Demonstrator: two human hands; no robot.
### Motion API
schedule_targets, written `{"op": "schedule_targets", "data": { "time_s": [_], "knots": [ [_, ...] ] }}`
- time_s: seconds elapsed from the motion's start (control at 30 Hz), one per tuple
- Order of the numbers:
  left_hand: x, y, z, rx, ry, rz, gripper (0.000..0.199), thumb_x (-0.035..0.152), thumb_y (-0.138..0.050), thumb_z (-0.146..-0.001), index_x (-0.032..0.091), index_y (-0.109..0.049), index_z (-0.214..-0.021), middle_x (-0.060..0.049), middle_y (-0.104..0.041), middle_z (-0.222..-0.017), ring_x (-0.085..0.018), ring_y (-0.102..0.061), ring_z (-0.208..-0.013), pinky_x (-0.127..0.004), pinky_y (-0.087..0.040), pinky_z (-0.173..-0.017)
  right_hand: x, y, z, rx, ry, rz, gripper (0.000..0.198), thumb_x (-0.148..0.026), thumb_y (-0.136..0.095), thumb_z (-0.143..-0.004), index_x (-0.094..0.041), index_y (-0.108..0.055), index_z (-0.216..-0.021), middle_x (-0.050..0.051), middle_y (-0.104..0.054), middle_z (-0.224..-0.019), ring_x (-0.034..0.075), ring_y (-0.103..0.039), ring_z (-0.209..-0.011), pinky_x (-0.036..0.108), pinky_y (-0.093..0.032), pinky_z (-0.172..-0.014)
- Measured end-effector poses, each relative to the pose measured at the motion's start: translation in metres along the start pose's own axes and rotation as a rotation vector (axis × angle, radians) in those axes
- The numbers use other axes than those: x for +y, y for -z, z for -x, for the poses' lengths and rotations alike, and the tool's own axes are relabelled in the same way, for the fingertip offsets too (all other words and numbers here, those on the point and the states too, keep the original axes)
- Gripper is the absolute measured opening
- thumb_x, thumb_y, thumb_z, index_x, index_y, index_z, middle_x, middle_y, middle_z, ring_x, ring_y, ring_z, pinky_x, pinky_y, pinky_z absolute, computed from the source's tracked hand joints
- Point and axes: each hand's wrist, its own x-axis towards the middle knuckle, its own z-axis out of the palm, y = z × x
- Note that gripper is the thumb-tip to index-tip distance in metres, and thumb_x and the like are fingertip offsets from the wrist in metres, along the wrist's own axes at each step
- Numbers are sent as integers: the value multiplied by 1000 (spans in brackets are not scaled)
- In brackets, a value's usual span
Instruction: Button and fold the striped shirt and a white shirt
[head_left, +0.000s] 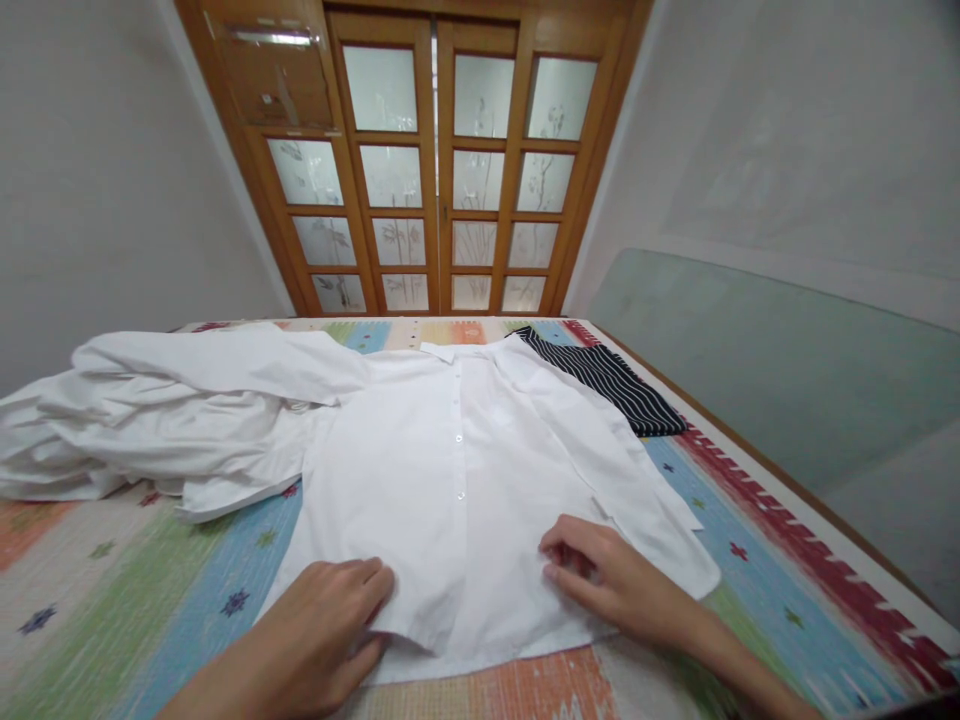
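A white button-up shirt (405,470) lies front up, its collar at the far end and its hem towards me. My left hand (330,620) is at the hem's left part, fingers curled and closed, with the shirt's front layer passing between fingers and thumb. Over the right part of the shirt, my right hand (592,575) rests with loosely bent fingers. A small gap shows between its thumb and fingertips, and no cloth is visible in it. The right sleeve lies along the shirt's side, partly beyond my right hand.
Crumpled white cloth (180,425) is piled to the left, against the shirt. Black-and-white striped fabric (607,380) lies at the back right. Underneath is a multicoloured striped bedspread (90,590). A pale green panel (780,370) borders the right side; wooden glazed doors (442,170) stand behind.
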Motion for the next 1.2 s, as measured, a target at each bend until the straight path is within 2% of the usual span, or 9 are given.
{"op": "schedule_targets", "data": {
  "time_s": [0.1, 0.2, 0.27, 0.43, 0.6, 0.8, 0.93, 1.03, 1.2],
  "knots": [
    [7, -2, -11, 77, -93, -17, 22, 17, -53, -79, 22, -56, -101, -7, -64, -107, -22, -61, -95, -33, -48, -81, -27, -22, -10, -124, 167, 103, 22, -37, -57, -88, -19, -60, -101, 5, -62, -94, 17, -58, -82, 28, -44, -74],
    [11, -5, -23, 92, -141, -80, 25, 13, -55, -78, 23, -55, -102, -7, -63, -109, -22, -59, -97, -32, -48, -82, -41, -48, -19, -152, 231, 253, 46, -55, -65, -79, -20, -58, -108, 6, -61, -100, 20, -59, -84, 30, -45, -72],
    [13, -6, -27, 63, -142, -131, 21, 12, -54, -79, 22, -56, -97, -7, -65, -102, -23, -61, -93, -34, -49, -79, -45, -62, -25, -127, 234, 328, 50, -61, -64, -77, -20, -58, -106, 6, -61, -100, 21, -59, -83, 30, -45, -71],
    [14, -2, -23, 27, -190, -103, 17, 21, -43, -93, 21, -60, -87, -6, -69, -88, -23, -65, -78, -34, -47, -70, -49, -75, -33, -7, 255, 399, 23, -40, -58, -86, -19, -57, -96, 6, -62, -94, 19, -60, -79, 27, -44, -65],
    [20, 0, -21, -4, -265, -82, 42, 29, -29, -100, 20, -64, -79, -5, -70, -76, -22, -67, -68, -32, -44, -63, -49, -75, -29, 56, 341, 429, 50, -63, -61, -79, -18, -56, -100, 7, -63, -94, 21, -60, -78, 29, -43, -62],
    [33, -1, -32, -117, -375, -137, 12, 22, -57, -80, 18, -67, -73, -6, -71, -72, -24, -67, -62, -33, -43, -58, -41, -81, -29, 158, 431, 534, 5, -19, -54, -85, -19, -54, -91, 3, -60, -80, 15, -53, -63, 27, -32, -52],
    [30, 12, -35, -86, -426, -23, 13, 28, -60, -80, 19, -65, -72, -5, -70, -71, -20, -65, -61, -30, -41, -57, -32, -70, -28, 113, 612, 603, 8, -15, -50, -85, -20, -51, -79, 1, -55, -72, 13, -46, -55, 28, -25, -48],
    [13, 23, -35, -8, -311, 20, 29, 39, -50, -90, 20, -62, -72, -5, -69, -72, -20, -64, -65, -30, -41, -61, -27, -59, -25, 6, 621, 640, 4, -16, -52, -85, -19, -53, -82, 2, -57, -77, 13, -47, -60, 29, -27, -49],
    [-38, 22, -35, 162, 205, -83, 38, 41, -30, -95, 18, -60, -85, -12, -71, -85, -27, -68, -80, -35, -43, -69, -24, -55, -23, -40, 580, 589, 2, -18, -56, -76, -18, -55, -77, 5, -57, -78, 17, -48, -68, 29, -31, -52]
  ]
}}
